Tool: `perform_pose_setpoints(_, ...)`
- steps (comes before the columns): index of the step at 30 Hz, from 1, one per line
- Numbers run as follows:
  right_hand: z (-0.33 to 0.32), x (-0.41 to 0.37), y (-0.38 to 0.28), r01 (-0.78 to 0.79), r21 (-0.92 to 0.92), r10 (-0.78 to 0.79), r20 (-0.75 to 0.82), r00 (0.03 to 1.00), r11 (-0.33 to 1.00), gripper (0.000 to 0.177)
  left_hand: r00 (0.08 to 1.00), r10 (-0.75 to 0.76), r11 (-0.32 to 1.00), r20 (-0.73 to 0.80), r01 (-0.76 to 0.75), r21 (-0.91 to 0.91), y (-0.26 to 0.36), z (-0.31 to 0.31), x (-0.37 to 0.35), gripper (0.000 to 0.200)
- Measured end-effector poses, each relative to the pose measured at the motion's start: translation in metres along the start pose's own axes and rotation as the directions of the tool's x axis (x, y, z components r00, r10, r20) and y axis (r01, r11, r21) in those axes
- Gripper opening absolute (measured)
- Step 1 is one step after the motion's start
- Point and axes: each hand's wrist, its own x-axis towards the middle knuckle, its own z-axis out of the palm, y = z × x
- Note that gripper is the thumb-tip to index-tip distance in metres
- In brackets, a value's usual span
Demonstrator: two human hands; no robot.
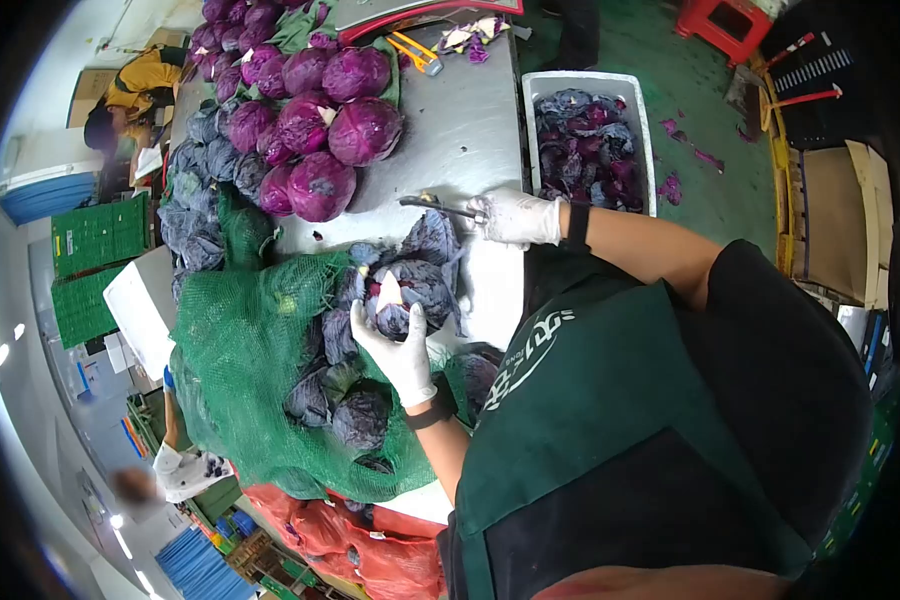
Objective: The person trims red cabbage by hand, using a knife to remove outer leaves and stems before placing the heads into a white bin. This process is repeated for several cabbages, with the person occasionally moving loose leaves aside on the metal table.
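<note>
My gloved left hand (pixel 400 358) grips a red cabbage (pixel 425 290) with dull outer leaves and a pale cut stem. In my gloved right hand (pixel 518 217) is a knife (pixel 436 206), its blade pointing away from my body, over the metal table and apart from the cabbage. A loosened outer leaf (pixel 430 238) stands beside the cabbage, toward the knife. Around my left hand, more untrimmed cabbages (pixel 360 418) lie in the mouth of a green mesh bag (pixel 250 370).
Trimmed, shiny purple cabbages (pixel 365 132) are piled on the metal table (pixel 450 120). A yellow cutter (pixel 415 55) lies near a scale-like tray (pixel 390 12). A white foam box (pixel 648 150) of leaf scraps stands right. Red mesh bags (pixel 370 550) sit below; other people (pixel 185 470) are at left.
</note>
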Motion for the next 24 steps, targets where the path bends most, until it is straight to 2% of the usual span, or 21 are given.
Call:
perform_pose_setpoints(1, 0.002, 0.003, 0.004, 0.011, 0.206, -0.019, 0.035, 0.999, 0.979, 0.006, 0.999, 0.019, 0.999, 0.045, -0.017, -0.033, -0.004, -0.003, -0.001, 0.093)
perform_pose_setpoints(2, 0.01, 0.012, 0.009, -0.13, 0.521, 0.059, 0.152, 0.987, 0.844, 0.01, 0.995, 0.026, 0.997, 0.091, -0.032, 0.066, 0.001, -0.005, -0.002, 0.094)
perform_pose_setpoints(3, 0.021, 0.02, 0.013, -0.28, 0.753, 0.092, 0.282, 0.955, 0.596, 0.014, 0.995, 0.023, 0.997, 0.095, -0.03, 0.066, 0.007, -0.005, -0.004, 0.094)
perform_pose_setpoints(4, 0.038, -0.001, -0.012, 0.214, 0.174, -0.232, 0.09, 0.969, 0.961, 0.02, 0.996, -0.009, 0.989, 0.094, -0.004, 0.146, 0.012, -0.004, -0.006, 0.094)
perform_pose_setpoints(5, 0.055, -0.024, -0.041, 0.554, -0.532, -0.562, 0.167, 0.81, 0.64, 0.026, 0.995, -0.038, 0.975, 0.089, 0.017, 0.222, 0.014, -0.002, -0.008, 0.094)
perform_pose_setpoints(6, 0.064, -0.022, -0.046, 0.411, -0.719, -0.42, 0.181, 0.889, 0.561, 0.036, 0.997, 0.002, 0.967, 0.083, -0.023, 0.253, 0.013, 0.001, -0.007, 0.093)
perform_pose_setpoints(7, 0.071, -0.019, -0.05, 0.264, -0.865, -0.272, 0.156, 0.95, 0.427, 0.046, 0.997, 0.006, 0.968, 0.082, -0.026, 0.248, 0.013, 0.002, -0.006, 0.093)
perform_pose_setpoints(8, 0.077, -0.019, -0.055, 0.211, -0.9, -0.233, 0.128, 0.964, 0.381, 0.061, 0.996, 0.02, 0.962, 0.083, -0.041, 0.269, 0.013, 0.003, -0.005, 0.093)
perform_pose_setpoints(11, 0.082, -0.017, -0.061, 0.208, -0.933, -0.155, 0.169, 0.973, 0.295, 0.072, 0.996, 0.023, 0.952, 0.083, -0.047, 0.301, 0.013, 0.003, 0.0, 0.093)
perform_pose_setpoints(15, 0.084, -0.008, -0.054, 0.169, -0.948, -0.183, 0.122, 0.975, 0.269, 0.069, 0.989, 0.118, 0.947, 0.086, -0.139, 0.291, 0.008, 0.008, 0.004, 0.088)
perform_pose_setpoints(16, 0.086, -0.007, -0.056, 0.137, -0.938, -0.16, 0.089, 0.983, 0.317, 0.066, 0.987, 0.146, 0.944, 0.069, -0.16, 0.288, 0.004, 0.01, 0.004, 0.088)
perform_pose_setpoints(17, 0.087, -0.003, -0.054, 0.133, -0.941, -0.155, 0.088, 0.984, 0.311, 0.066, 0.984, 0.174, 0.941, 0.049, -0.181, 0.287, 0.002, 0.012, 0.005, 0.088)
perform_pose_setpoints(19, 0.088, 0.009, -0.042, 0.135, -0.926, -0.235, 0.052, 0.971, 0.353, 0.07, 0.981, 0.191, 0.936, 0.037, -0.194, 0.295, -0.001, 0.015, 0.003, 0.088)
perform_pose_setpoints(21, 0.083, 0.02, -0.052, 0.1, -0.93, -0.219, 0.021, 0.975, 0.355, 0.055, 0.984, 0.174, 0.956, -0.029, -0.162, 0.246, -0.005, 0.017, -0.006, 0.092)
perform_pose_setpoints(23, 0.056, 0.073, 0.002, 0.177, -0.984, -0.41, 0.166, 0.897, -0.011, 0.045, 0.964, 0.266, 0.931, 0.018, -0.262, 0.255, 0.003, 0.012, -0.019, 0.093)
perform_pose_setpoints(24, 0.041, 0.08, -0.016, 0.116, -0.993, -0.257, 0.103, 0.961, 0.037, 0.037, 0.968, 0.249, 0.946, 0.031, -0.25, 0.208, 0.003, 0.01, -0.029, 0.093)
